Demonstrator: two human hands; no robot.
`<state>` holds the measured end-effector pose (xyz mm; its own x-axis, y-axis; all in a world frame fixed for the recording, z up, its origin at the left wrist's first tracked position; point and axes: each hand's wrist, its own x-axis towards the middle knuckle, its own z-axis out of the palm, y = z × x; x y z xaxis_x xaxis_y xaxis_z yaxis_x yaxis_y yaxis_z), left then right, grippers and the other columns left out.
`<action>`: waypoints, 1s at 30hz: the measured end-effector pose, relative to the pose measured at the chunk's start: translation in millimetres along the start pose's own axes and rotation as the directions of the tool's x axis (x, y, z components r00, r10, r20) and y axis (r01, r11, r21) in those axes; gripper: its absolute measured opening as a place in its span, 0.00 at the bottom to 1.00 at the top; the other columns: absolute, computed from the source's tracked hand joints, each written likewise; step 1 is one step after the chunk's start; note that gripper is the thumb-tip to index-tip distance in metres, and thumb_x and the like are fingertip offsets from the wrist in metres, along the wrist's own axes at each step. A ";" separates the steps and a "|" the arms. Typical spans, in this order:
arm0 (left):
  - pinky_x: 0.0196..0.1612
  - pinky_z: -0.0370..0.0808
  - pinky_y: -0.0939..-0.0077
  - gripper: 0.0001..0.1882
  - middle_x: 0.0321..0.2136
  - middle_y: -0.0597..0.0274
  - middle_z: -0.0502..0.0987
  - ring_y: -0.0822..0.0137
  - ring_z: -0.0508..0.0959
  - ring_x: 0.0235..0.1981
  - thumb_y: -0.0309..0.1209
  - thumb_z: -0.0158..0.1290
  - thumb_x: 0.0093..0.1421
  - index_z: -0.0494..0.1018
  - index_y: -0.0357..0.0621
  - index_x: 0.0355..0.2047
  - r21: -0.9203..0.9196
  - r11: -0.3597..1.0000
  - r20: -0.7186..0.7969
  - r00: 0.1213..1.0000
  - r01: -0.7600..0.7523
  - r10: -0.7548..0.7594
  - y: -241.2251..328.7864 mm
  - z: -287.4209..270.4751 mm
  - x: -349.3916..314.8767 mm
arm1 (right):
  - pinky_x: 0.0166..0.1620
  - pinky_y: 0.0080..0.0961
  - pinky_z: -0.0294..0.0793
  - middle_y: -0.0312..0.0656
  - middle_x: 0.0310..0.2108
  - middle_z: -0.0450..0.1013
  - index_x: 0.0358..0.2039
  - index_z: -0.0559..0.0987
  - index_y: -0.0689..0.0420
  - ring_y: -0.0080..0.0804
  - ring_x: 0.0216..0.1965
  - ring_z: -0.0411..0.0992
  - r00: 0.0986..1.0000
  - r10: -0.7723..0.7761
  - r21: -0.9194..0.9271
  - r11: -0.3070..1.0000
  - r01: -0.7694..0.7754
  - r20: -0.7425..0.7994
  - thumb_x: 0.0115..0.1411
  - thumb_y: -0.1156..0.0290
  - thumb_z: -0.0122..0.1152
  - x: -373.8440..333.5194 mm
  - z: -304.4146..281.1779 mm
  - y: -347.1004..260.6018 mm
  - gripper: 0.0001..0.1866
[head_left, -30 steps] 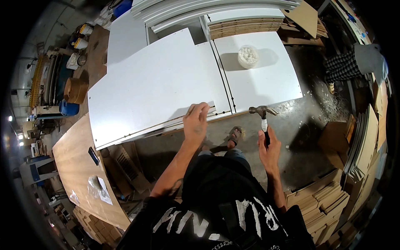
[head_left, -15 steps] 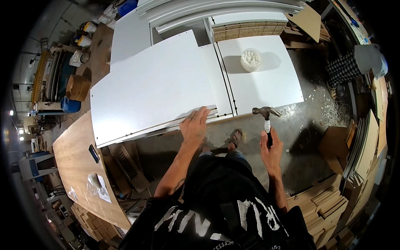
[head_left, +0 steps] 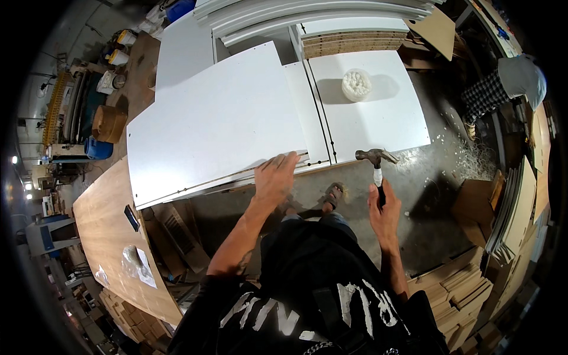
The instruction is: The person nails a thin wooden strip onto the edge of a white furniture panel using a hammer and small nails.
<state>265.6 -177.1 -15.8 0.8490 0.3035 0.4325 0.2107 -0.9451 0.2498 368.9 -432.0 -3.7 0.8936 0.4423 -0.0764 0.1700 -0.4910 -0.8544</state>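
A large white panel (head_left: 213,118) lies on a stack in front of me, with small holes along its near edge. My left hand (head_left: 275,176) grips that edge near its right end, fingers bent over the top and the thumb hidden. In my right hand (head_left: 384,210) is a claw hammer (head_left: 374,156) with a black and white handle. It is held upright over the floor, right of the panels, with its head apart from them. On the white panel to the right (head_left: 378,121) stands a round tub (head_left: 356,85) full of small white pieces.
Long white strips (head_left: 313,18) lie across the far side, beside stacked boards (head_left: 355,42). A wooden table (head_left: 106,219) holds a plastic bag at the left. Cut boards (head_left: 461,290) are piled at the lower right. Another person (head_left: 491,89) bends over at the far right.
The hammer and my right hand have shifted very slightly left. My left hand stays at the panel edge while its forearm swings a little left. The other person has moved slightly.
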 end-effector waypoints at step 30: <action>0.19 0.53 0.84 0.18 0.23 0.70 0.62 0.79 0.56 0.18 0.29 0.40 0.68 0.71 0.30 0.51 -0.636 -0.598 0.769 0.469 0.488 -0.435 -19.5 -108.8 -113.9 | 0.25 0.35 0.72 0.54 0.27 0.75 0.54 0.70 0.63 0.52 0.22 0.74 0.799 -0.573 -0.187 0.778 0.600 0.180 0.62 0.72 0.57 30.5 50.5 -68.6 0.20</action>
<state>112.0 -180.1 24.4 0.6789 0.4604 -0.5720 -0.0194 0.7900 0.6128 363.5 -346.9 26.7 0.5422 0.7699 0.3366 0.7462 -0.2571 -0.6141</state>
